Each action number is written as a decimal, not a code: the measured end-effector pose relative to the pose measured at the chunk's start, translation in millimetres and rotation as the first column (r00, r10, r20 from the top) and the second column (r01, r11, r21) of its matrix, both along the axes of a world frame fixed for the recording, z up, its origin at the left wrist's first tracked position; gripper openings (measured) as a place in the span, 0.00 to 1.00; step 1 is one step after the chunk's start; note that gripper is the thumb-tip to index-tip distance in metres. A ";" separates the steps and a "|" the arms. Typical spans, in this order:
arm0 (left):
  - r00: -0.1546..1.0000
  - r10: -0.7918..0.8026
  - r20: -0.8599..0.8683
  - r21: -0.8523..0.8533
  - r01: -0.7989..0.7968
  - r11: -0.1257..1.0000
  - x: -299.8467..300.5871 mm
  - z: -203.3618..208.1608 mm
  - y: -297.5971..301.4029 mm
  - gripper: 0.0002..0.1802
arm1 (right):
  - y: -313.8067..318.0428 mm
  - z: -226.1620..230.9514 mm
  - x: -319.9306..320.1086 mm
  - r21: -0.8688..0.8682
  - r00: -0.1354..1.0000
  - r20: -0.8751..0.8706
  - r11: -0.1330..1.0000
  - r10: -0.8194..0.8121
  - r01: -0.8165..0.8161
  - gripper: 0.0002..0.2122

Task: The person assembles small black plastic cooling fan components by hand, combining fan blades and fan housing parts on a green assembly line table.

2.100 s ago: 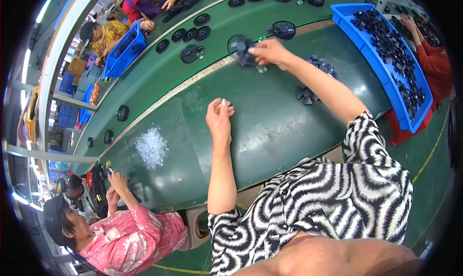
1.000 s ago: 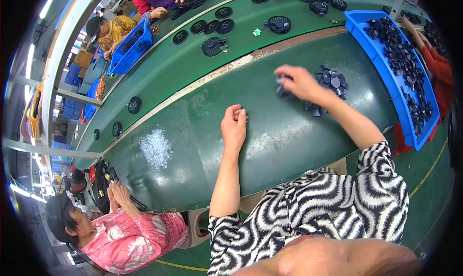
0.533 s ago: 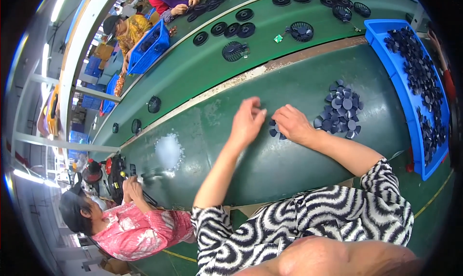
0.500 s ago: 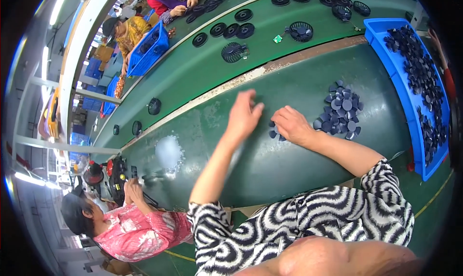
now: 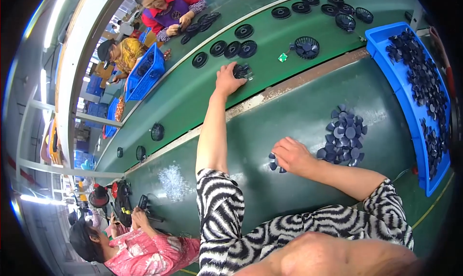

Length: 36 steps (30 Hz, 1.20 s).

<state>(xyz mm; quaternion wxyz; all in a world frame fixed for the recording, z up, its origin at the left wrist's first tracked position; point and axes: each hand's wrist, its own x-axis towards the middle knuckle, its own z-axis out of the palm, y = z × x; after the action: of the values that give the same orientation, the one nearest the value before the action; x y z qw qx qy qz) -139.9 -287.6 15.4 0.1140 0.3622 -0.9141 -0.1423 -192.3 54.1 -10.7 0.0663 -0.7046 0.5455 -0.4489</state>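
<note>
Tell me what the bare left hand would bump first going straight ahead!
Probably the black, round, slotted plastic housing right by the left hand, perhaps already touched; beyond it lies a black, round plastic disc.

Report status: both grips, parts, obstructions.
Left grip at cage on belt. Right grip partly covering blade on table. Blade pile right of it; nothing seen blocking.

Touches black fan housing [image 5: 242, 72] on green conveyor [image 5: 188, 100] with left grip [image 5: 227, 79], holds fan impeller [image 5: 273, 163] at counter [image 5: 253, 145] with right grip [image 5: 292, 155].

Blue basket [image 5: 147, 84] near a yellow-clad co-worker [image 5: 129, 55]
</note>
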 end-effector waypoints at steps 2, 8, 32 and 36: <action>0.997 0.023 -0.071 -0.029 -0.026 0.999 6.9 14.1 21.2 0.44 | -1.4 -0.2 0.3 0.002 1.000 0.004 1.000 0.009 -0.009 0.07; 0.308 0.654 -0.691 0.579 0.777 0.246 82.2 13.3 111.7 0.33 | -5.8 -6.8 1.0 -0.026 1.000 0.010 1.000 0.007 -0.006 0.08; 0.282 0.759 -0.587 0.674 0.690 0.265 160.5 -27.3 255.2 0.14 | 25.8 42.1 18.6 0.346 0.868 -0.487 0.934 0.100 0.087 0.14; 0.372 0.731 -0.571 0.678 0.717 0.165 153.4 -28.6 254.3 0.14 | 24.7 34.7 19.6 0.390 0.860 -0.508 0.900 0.034 0.195 0.15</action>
<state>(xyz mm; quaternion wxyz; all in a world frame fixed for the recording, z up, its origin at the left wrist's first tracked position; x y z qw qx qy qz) 13.5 -33.4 -13.2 0.3380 0.1881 -0.3153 -0.8666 -172.6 78.9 24.1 0.0555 -0.7410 0.6582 -0.1211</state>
